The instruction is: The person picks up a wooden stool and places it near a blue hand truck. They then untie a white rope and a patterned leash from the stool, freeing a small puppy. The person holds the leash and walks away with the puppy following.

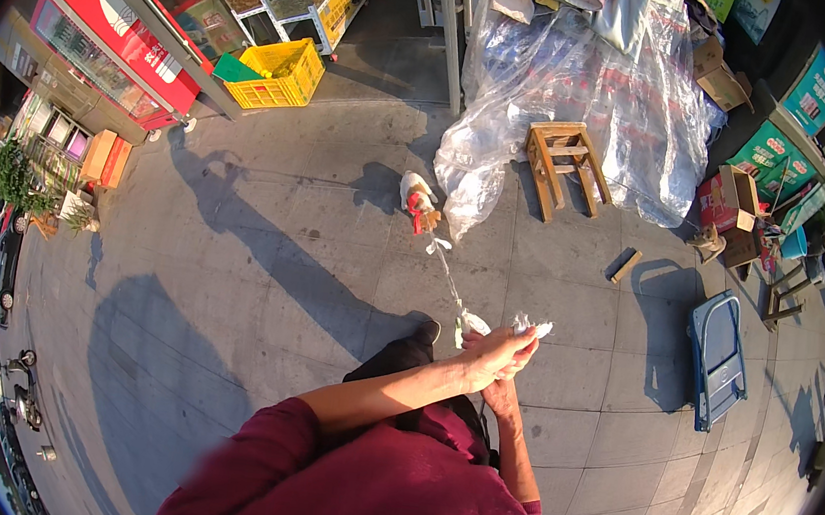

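Note:
My left hand (490,356) and my right hand (502,395) are together in front of my waist, the right one below and partly hidden by the left. Both are closed on a twisted white leash (445,267), which looks like cloth or plastic strip; a frayed white end sticks out past the fingers. From my hands the leash runs down and forward to a small white-and-brown animal (418,199) with a red scarf or bow at its neck. It is on the paving, too small to tell whether it is a cat or a dog.
Clear plastic sheeting (590,72) covers a heap beyond a wooden stool (564,160). A blue platform trolley (719,365), a wood block (626,266) and a cat (708,243) are at right. A yellow crate (280,78) and a red display fridge (119,38) stand at upper left.

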`<state>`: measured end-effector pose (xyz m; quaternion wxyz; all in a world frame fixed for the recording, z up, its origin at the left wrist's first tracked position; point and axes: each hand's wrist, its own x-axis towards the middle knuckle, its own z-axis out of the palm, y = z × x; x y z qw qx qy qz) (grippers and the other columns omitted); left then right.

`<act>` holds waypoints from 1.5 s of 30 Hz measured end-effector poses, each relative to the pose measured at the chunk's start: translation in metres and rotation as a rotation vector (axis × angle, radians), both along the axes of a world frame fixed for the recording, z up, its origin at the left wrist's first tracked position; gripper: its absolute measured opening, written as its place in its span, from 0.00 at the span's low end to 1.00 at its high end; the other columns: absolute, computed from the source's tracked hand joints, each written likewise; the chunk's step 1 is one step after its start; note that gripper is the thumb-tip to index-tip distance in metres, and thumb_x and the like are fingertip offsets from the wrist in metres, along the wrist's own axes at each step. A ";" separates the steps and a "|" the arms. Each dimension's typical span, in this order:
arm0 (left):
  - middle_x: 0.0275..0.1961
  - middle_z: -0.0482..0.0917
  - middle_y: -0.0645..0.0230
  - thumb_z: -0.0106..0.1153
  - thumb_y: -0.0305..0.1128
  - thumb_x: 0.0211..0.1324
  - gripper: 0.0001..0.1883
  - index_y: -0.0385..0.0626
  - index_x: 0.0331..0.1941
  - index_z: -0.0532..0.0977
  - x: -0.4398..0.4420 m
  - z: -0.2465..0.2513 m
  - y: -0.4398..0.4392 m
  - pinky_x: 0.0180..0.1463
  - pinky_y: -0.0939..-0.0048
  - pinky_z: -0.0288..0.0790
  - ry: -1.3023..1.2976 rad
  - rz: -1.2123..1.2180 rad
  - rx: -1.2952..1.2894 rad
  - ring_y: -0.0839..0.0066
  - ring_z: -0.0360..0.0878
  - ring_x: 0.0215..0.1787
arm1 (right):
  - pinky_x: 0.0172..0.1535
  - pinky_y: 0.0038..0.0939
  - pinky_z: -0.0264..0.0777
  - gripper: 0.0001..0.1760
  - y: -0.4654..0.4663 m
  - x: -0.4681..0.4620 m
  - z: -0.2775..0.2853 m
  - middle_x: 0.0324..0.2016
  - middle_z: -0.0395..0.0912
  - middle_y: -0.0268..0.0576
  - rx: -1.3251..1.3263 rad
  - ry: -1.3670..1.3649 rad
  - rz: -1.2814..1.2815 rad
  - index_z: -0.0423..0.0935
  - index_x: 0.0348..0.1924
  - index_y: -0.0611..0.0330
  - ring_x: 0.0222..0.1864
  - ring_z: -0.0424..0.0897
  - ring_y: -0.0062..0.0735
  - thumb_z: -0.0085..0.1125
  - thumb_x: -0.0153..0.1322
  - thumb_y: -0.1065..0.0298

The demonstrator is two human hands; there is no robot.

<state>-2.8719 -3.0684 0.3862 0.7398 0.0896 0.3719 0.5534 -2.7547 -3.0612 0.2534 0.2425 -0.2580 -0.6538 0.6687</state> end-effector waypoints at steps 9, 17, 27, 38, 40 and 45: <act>0.20 0.61 0.80 0.49 0.43 0.69 0.14 0.47 0.32 0.71 -0.090 -0.052 -0.006 0.30 0.78 0.58 -0.045 0.391 -0.069 0.86 0.56 0.19 | 0.33 0.33 0.69 0.15 0.022 -0.030 0.030 0.22 0.75 0.43 0.065 -0.302 0.084 0.71 0.31 0.66 0.27 0.75 0.31 0.51 0.75 0.62; 0.32 0.75 0.73 0.48 0.47 0.69 0.15 0.48 0.35 0.73 -0.116 -0.089 -0.017 0.45 0.71 0.66 0.178 0.340 -0.327 0.79 0.73 0.37 | 0.27 0.32 0.65 0.19 0.023 -0.030 0.017 0.16 0.69 0.40 0.078 -0.444 0.025 0.70 0.24 0.64 0.21 0.69 0.27 0.48 0.75 0.59; 0.23 0.67 0.77 0.59 0.42 0.63 0.16 0.38 0.39 0.79 -0.142 -0.102 -0.029 0.26 0.81 0.59 0.294 0.282 -0.259 0.85 0.62 0.22 | 0.28 0.27 0.68 0.15 0.028 -0.020 0.014 0.18 0.76 0.39 0.031 -0.582 -0.057 0.74 0.27 0.66 0.22 0.75 0.23 0.53 0.73 0.62; 0.33 0.81 0.71 0.64 0.33 0.58 0.09 0.43 0.40 0.79 -0.154 -0.099 -0.018 0.35 0.81 0.76 0.328 0.178 -0.117 0.84 0.79 0.31 | 0.29 0.29 0.70 0.18 0.030 -0.056 0.044 0.21 0.77 0.42 0.089 -0.489 -0.015 0.77 0.34 0.65 0.23 0.76 0.25 0.64 0.68 0.55; 0.33 0.81 0.68 0.65 0.32 0.57 0.11 0.41 0.41 0.79 -0.155 -0.100 -0.016 0.35 0.78 0.78 0.354 0.146 -0.141 0.82 0.79 0.30 | 0.26 0.27 0.68 0.17 0.028 -0.064 0.048 0.16 0.74 0.38 0.015 -0.482 -0.015 0.77 0.31 0.63 0.19 0.74 0.20 0.60 0.71 0.56; 0.32 0.81 0.67 0.66 0.32 0.55 0.12 0.38 0.40 0.79 -0.165 -0.110 -0.014 0.37 0.74 0.81 0.369 0.153 -0.222 0.80 0.80 0.30 | 0.24 0.26 0.65 0.15 0.025 -0.068 0.046 0.14 0.72 0.36 -0.001 -0.498 -0.097 0.79 0.31 0.61 0.18 0.72 0.19 0.55 0.73 0.58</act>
